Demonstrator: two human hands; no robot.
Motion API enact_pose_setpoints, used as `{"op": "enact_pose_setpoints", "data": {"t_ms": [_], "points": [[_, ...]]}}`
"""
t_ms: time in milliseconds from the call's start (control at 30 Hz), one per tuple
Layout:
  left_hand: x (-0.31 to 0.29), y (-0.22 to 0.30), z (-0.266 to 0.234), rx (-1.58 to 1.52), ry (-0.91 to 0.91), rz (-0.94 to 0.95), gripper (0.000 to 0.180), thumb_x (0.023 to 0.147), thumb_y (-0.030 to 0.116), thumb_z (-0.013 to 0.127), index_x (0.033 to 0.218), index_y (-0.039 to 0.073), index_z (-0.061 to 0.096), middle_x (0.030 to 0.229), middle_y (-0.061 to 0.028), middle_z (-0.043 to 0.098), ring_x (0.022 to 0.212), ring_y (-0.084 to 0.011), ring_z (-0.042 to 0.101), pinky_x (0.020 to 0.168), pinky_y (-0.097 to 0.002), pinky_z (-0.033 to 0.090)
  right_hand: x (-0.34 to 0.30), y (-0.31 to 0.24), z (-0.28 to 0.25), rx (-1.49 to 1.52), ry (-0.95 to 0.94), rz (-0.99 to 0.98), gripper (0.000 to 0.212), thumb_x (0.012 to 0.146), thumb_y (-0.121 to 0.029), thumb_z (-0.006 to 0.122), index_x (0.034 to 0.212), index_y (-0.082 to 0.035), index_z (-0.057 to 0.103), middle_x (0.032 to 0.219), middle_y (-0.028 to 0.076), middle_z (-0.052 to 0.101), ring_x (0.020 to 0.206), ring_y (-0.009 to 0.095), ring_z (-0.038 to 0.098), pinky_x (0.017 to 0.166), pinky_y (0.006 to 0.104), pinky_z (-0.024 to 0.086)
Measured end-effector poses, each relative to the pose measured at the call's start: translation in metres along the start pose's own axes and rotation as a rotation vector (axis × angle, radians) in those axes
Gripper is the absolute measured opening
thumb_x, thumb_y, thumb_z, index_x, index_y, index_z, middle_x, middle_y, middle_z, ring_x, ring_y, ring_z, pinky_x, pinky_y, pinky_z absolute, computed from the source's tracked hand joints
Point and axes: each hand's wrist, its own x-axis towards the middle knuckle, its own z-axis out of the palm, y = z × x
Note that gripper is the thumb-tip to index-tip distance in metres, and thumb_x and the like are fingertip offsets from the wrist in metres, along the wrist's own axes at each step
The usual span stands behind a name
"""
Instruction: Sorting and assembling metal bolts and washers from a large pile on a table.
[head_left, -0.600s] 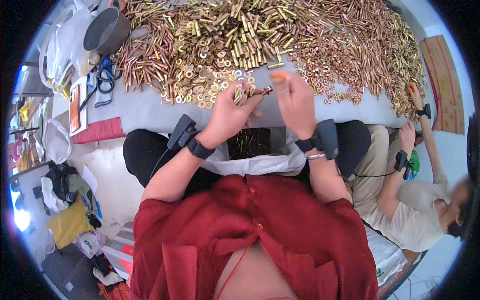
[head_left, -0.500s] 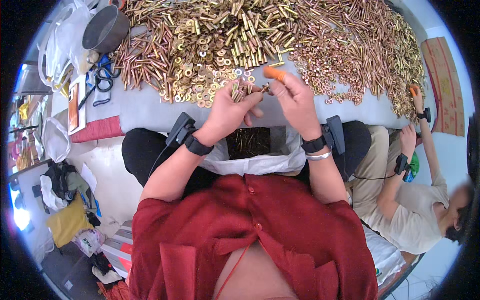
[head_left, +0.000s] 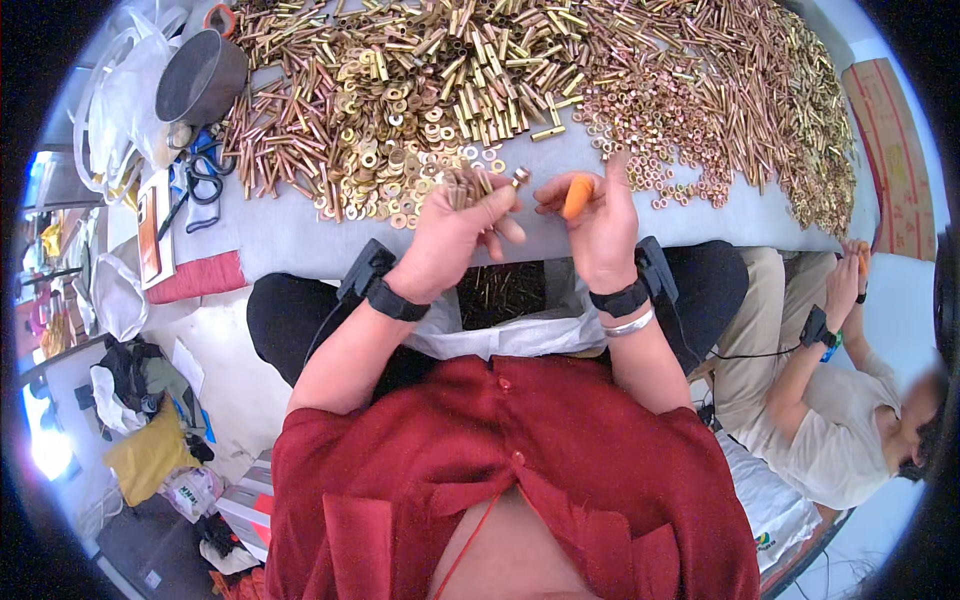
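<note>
Golden metal pieces [head_left: 464, 188] in curled left hand [head_left: 446, 236]; right hand [head_left: 606, 228] nearby, half-open.

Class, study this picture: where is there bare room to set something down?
Along the grey tabletop's near edge: one patch between the red cloth, the washers and the left hand; another below the small rings, right of the right hand. Crowded: farther back, under heaped metal tubes.

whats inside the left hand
The left hand holds a bundle of slim metal pieces, slightly blurred; another small piece sticks out near the thumb tip. The palm and the bundle's lower ends are covered.
</note>
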Motion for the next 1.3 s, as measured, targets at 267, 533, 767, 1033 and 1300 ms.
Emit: {"op": "enact_pose_setpoints", "data": {"t_ms": [267, 533, 767, 1033, 1300], "points": [[0.002, 0.001, -0.001, -0.042, -0.063, 0.013, 0.018, 0.09, 0.015, 0.061, 0.102, 0.001, 0.056, 0.083, -0.0069, 0.064, 0.061, -0.0138, 0.065, 0.042, -0.0209, 0.047, 0.008, 0.02, -0.028, 0.209, -0.261, -0.132, 0.078, 0.095, -0.062, 0.018, 0.114, 0.003, 0.056, 0.108, 0.013, 0.06, 0.099, 0.022, 0.053, 0.085, 0.0352, 0.041], [0.004, 0.0, -0.003, -0.064, -0.042, -0.013, 0.019, 0.09, 0.014, 0.062, 0.101, 0.0, 0.056, 0.083, -0.0075, 0.064, 0.061, -0.0138, 0.065, 0.042, -0.0208, 0.046, -0.007, 0.002, 0.009, 0.058, 0.202, -0.071, 0.061, 0.098, -0.05, 0.031, 0.078, -0.001, 0.063, 0.072, 0.008, 0.061, 0.068, 0.017, 0.055, 0.067, 0.0308, 0.044], [-0.01, -0.002, 0.01, 0.519, -0.072, -0.082, 0.02, 0.085, 0.016, 0.068, 0.096, 0.002, 0.06, 0.078, -0.0047, 0.065, 0.063, -0.0096, 0.065, 0.038, -0.019, 0.044, 0.028, -0.003, -0.007, -1.174, 0.39, -0.802, 0.013, 0.084, -0.01, 0.062, 0.095, -0.005, 0.064, 0.092, 0.011, 0.062, 0.083, 0.022, 0.058, 0.069, 0.0309, 0.047], [-0.008, 0.009, 0.007, 0.41, 0.012, -0.114, 0.022, 0.087, 0.015, 0.065, 0.103, 0.002, 0.058, 0.078, -0.004, 0.062, 0.059, -0.0095, 0.063, 0.037, -0.0192, 0.042, 0.045, -0.01, -0.008, -1.508, 0.247, -0.654, 0.017, 0.078, -0.007, 0.063, 0.094, -0.006, 0.06, 0.091, 0.013, 0.053, 0.087, 0.032, 0.053, 0.074, 0.0414, 0.045], [-0.005, 0.016, -0.004, 0.168, -0.043, -0.237, 0.023, 0.087, 0.017, 0.063, 0.104, 0.002, 0.057, 0.081, -0.0062, 0.063, 0.06, -0.0128, 0.065, 0.037, -0.0199, 0.042, 0.016, -0.016, 0.004, -1.302, 0.093, -0.752, 0.014, 0.079, -0.001, 0.06, 0.093, -0.003, 0.06, 0.09, 0.014, 0.054, 0.084, 0.033, 0.055, 0.073, 0.0377, 0.046]]}}
